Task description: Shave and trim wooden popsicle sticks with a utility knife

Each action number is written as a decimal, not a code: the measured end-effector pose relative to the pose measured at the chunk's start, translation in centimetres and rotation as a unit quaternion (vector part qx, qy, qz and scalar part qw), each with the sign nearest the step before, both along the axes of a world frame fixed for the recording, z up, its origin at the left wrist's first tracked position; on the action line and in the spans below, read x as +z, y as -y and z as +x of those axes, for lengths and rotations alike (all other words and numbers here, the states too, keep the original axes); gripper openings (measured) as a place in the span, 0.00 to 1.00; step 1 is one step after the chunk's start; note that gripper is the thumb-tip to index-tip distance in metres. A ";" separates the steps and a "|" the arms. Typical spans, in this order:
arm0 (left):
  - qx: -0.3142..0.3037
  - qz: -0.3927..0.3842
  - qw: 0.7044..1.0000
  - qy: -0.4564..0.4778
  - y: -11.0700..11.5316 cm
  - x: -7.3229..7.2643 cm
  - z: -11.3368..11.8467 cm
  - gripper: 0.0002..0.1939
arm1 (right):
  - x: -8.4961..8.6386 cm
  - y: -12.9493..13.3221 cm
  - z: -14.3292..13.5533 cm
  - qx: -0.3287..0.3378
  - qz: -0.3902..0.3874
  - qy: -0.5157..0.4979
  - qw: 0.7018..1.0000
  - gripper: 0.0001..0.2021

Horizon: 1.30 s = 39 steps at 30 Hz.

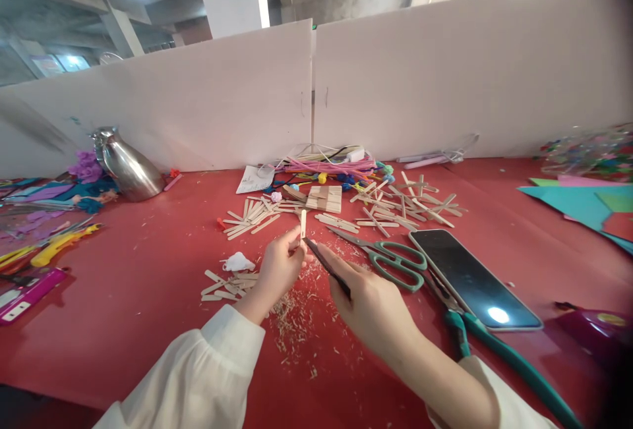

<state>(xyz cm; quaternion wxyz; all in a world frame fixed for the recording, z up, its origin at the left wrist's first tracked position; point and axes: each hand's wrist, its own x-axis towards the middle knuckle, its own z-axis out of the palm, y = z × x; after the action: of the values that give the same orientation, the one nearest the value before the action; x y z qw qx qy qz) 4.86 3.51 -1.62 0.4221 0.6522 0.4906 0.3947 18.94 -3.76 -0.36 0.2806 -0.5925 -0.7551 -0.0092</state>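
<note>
My left hand (283,265) pinches a wooden craft stick (303,219), held upright above the red table. In my right hand (374,300) is a dark, narrow blade-like tool (327,264), its tip against or very near the stick's lower part; its exact kind is hard to make out. Wood shavings (291,327) lie scattered below both hands. Left of my left wrist is a small pile of short stick pieces (228,286), with a white crumpled lump (238,261) behind it. Green-handled scissors (395,261) lie just beyond my right hand.
Right of my right arm are a phone (475,277) and green-handled pliers (465,323). Loose craft sticks (405,201) and a bundle of sticks (324,198) lie farther back. A steel jug (129,167) stands left, near a white partition (198,106). Coloured paper (568,201) is at right.
</note>
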 end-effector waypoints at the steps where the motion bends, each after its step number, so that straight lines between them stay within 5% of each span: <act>1: -0.001 -0.003 1.000 0.006 0.0 0.0 0.0 0.25 | -0.1 0.0 0.0 -0.001 0.007 0.004 1.000 0.23; 39: -0.003 0.005 1.000 0.023 0.1 -0.1 0.1 0.26 | 0.4 0.0 0.1 0.016 -0.028 -0.062 0.998 0.24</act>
<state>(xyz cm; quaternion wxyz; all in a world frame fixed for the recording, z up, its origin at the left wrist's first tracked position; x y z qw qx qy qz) 4.97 3.45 -1.67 0.4312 0.6467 0.4768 0.4104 19.03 -3.80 0.03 0.3105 -0.5872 -0.7456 0.0531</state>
